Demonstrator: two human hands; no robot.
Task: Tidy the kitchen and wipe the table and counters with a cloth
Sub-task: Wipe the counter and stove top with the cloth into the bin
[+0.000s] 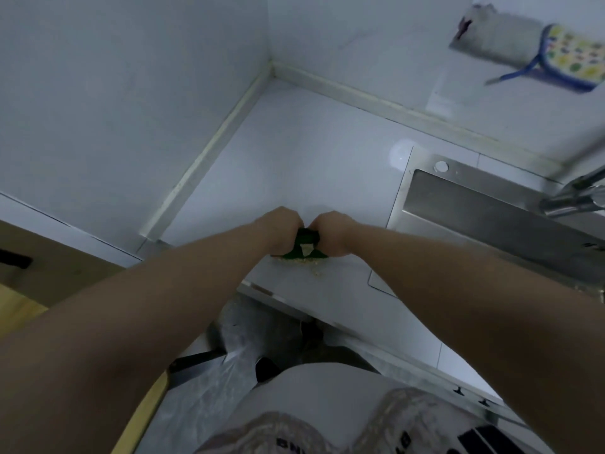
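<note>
A dark green cloth (305,245) lies bunched on the white counter (294,165), close to its front edge. My left hand (281,229) grips the cloth's left side and my right hand (332,232) grips its right side, knuckles nearly touching. A small heap of yellowish crumbs (306,263) sits on the counter just in front of the cloth, with a few more scattered slightly nearer the edge. Most of the cloth is hidden under my hands.
A steel sink (484,221) is set into the counter at the right, with a chrome tap (576,198) over it. A grey towel (497,36) and a patterned pot holder (574,57) hang on the back wall. A wooden surface (36,273) lies at the left.
</note>
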